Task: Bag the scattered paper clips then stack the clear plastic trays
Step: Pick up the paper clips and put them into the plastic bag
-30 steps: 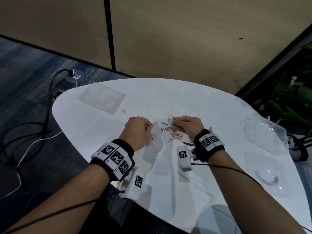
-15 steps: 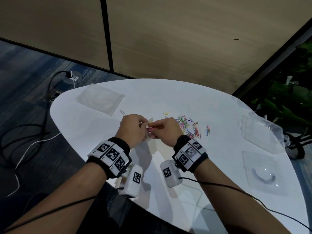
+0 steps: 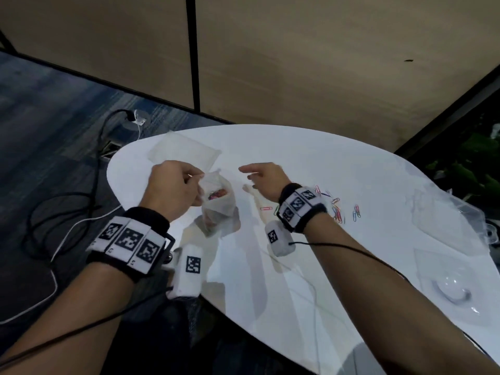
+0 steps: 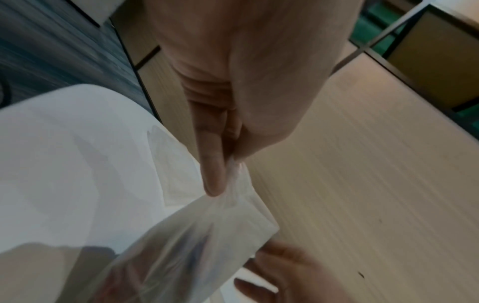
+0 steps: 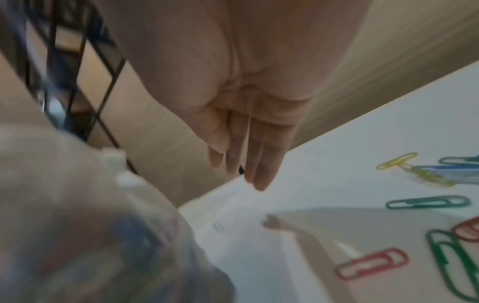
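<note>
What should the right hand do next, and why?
Probably reach back to the loose paper clips and pinch one: the right hand is open and holds nothing, while the left hand holds the bag up, some clips already inside.

left hand (image 3: 173, 189) pinches bag (image 3: 218, 197) rim | right hand (image 3: 263, 181) empty, fingers relaxed | paper clips (image 3: 336, 211) on table (image 3: 297, 163)

white table (image 3: 311, 163) | floor cables (image 3: 67, 201) (black, white) | wood-panel wall (image 3: 297, 63)
</note>
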